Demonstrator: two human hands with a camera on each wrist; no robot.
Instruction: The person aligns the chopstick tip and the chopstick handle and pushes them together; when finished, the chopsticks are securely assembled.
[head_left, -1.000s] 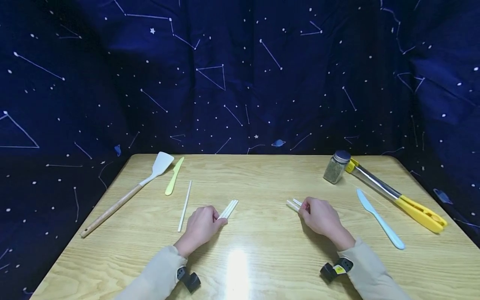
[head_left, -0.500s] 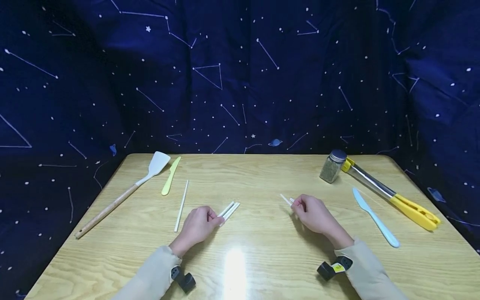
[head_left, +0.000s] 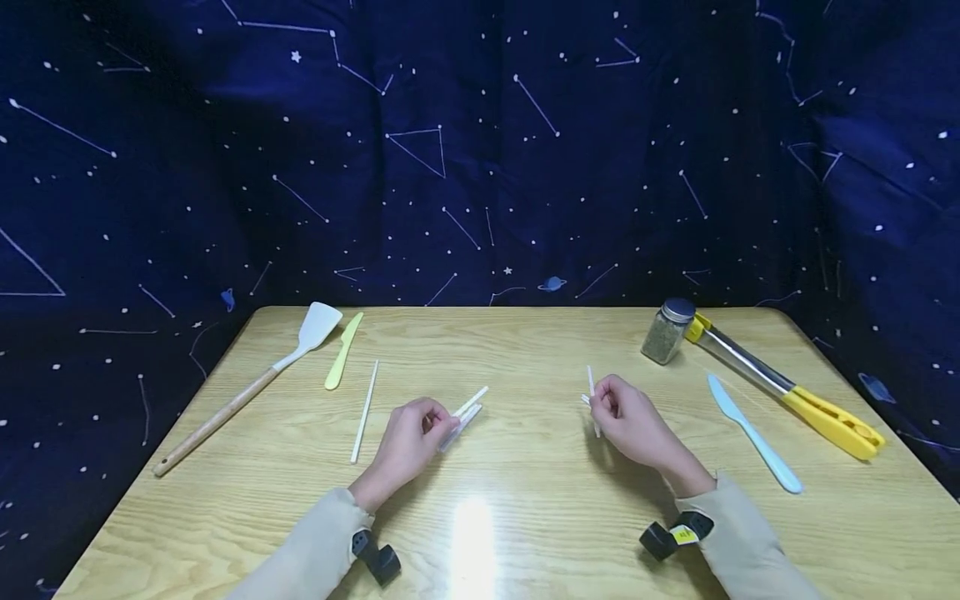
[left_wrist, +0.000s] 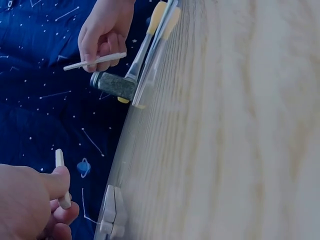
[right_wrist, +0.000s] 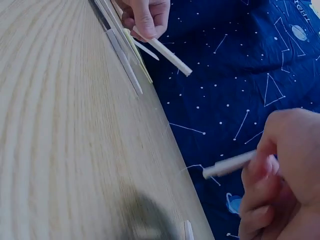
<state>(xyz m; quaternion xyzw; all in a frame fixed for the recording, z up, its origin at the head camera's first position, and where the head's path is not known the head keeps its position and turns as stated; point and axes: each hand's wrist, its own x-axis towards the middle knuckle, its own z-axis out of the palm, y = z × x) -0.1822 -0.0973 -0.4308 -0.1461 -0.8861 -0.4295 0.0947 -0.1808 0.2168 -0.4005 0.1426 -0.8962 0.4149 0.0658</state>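
While both hands (head_left: 411, 432) (head_left: 636, 423) curl & pinch slim wht sticks (head_left: 472, 401) (head_left: 590, 380), 1 each, straight-edged, wood-grain tbl (head_left: 525, 358) below

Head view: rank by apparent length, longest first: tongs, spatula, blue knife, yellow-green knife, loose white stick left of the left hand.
1. Tongs and spatula: look alike, not ranked
2. Blue knife
3. Loose white stick
4. Yellow-green knife

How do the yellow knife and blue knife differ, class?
The yellow knife looks shorter than the blue knife. The yellow knife lies beside the spatula, the blue knife beside the tongs. In the head view, the yellow knife's blade points up-right, the blue knife's up-left. Both lie on the table.
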